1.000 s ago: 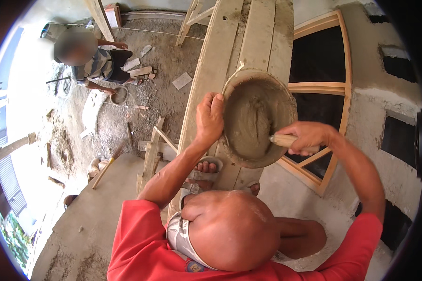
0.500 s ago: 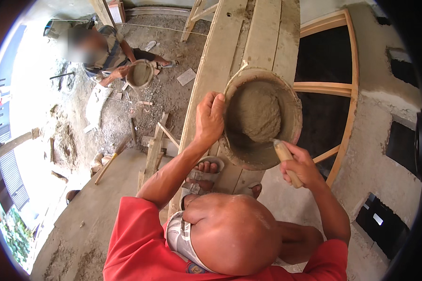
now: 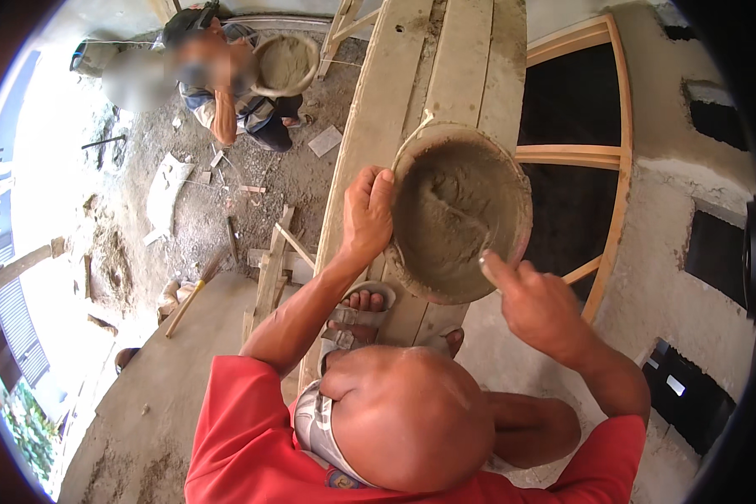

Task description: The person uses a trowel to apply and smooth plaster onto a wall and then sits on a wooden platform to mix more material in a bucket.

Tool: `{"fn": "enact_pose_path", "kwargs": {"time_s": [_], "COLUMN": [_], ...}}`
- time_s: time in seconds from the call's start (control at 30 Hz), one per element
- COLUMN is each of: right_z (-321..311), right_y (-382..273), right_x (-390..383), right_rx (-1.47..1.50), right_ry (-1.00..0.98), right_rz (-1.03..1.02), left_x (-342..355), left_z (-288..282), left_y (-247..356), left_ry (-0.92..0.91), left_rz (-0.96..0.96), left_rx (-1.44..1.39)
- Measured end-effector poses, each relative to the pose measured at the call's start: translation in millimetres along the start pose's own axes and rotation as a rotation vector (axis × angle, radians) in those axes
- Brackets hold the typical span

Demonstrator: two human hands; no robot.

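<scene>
A round bucket (image 3: 405,273) of wet grey mortar (image 3: 445,202) rests on the plank scaffold in front of me. My left hand (image 3: 368,214) is closed on its left rim, thumb on top. At the lower right rim my right hand (image 3: 533,307) grips a wooden-handled trowel. The fingers cover most of the handle, and the blade is lost in the mortar. The mortar lies spread over the bucket's bottom and up its side. My sandalled feet are on the planks just below the bucket.
On the ground at the far left, a person (image 3: 218,84) holds up another mortar bucket (image 3: 286,65). An unglazed wooden frame (image 3: 575,155) stands right of the planks (image 3: 386,92). Timber props (image 3: 269,277) and a long-handled tool (image 3: 185,309) are to the left.
My right hand has turned over with the trowel, and the heaped mortar is now flattened and spread. My left hand stays on the rim. The other person has raised their bucket and moved right.
</scene>
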State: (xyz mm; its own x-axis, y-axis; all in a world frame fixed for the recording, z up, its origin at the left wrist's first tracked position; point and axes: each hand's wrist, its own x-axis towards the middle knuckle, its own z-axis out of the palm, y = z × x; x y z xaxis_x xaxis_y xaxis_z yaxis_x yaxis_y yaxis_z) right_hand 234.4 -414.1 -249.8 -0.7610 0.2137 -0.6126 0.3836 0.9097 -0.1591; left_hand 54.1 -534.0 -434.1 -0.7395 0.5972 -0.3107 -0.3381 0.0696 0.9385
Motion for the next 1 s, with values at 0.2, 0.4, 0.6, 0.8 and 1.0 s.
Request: {"fn": "enact_pose_path", "kwargs": {"time_s": [0.2, 0.4, 0.6, 0.8, 1.0], "right_z": [-27, 7, -98, -28, -20], "right_y": [-4, -2, -11, 43, 22], "right_x": [-5, -4, -28, 38, 38], "right_rx": [-0.013, 0.029, -0.131, -0.105, -0.089], "right_ry": [-0.08, -0.129, -0.098, 0.019, -0.196], "right_rz": [-0.056, -0.12, -0.017, 0.006, -0.111], "left_x": [-3, 5, 1, 1, 5], "left_z": [-3, 3, -1, 6, 1], "left_y": [-3, -1, 3, -2, -1], "left_ry": [0.044, 0.006, 0.019, -0.009, 0.026], "left_rz": [0.014, 0.028, 0.011, 0.024, 0.056], "left_rx": [0.063, 0.023, 0.026, -0.014, 0.077]}}
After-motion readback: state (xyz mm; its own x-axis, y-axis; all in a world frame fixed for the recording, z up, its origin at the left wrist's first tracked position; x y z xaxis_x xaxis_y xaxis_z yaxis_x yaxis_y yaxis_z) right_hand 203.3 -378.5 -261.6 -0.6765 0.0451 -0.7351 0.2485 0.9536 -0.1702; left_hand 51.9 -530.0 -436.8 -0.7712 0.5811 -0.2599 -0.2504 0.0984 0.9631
